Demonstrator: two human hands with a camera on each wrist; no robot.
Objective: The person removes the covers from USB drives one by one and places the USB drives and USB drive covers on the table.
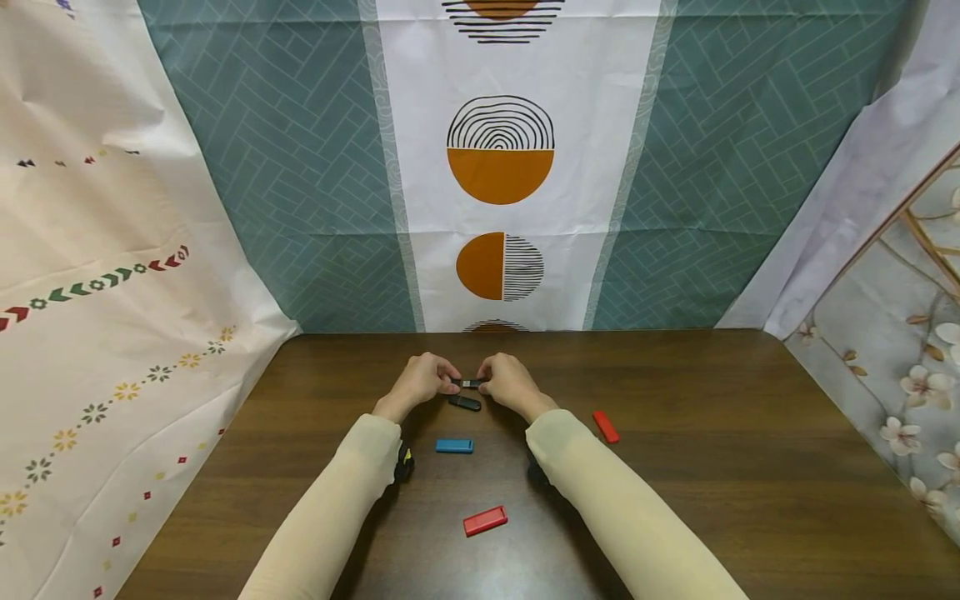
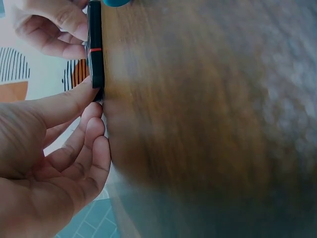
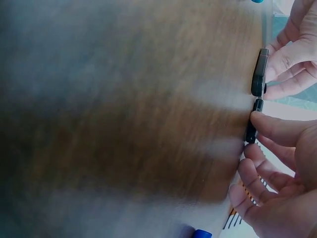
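At the back of the table, my right hand (image 1: 512, 385) pinches a black USB stick (image 1: 476, 384) between thumb and fingers. Its metal plug points toward my left hand (image 1: 422, 383). Between the left thumb and fingertips is a small dark piece (image 1: 455, 382), mostly hidden; whether it touches the plug, I cannot tell. A second black USB stick (image 1: 464, 402) lies just in front of the fingers. The left wrist view shows that stick (image 2: 95, 47) with an orange-red line across it, while the right wrist view shows the right thumb on the held stick (image 3: 253, 126).
A blue USB stick (image 1: 454, 446) lies between the forearms. One red stick (image 1: 485, 521) is nearer the front, and another red stick (image 1: 605, 427) lies beyond the right sleeve. A patterned curtain (image 1: 502, 167) hangs behind the wooden table's back edge (image 1: 637, 337).
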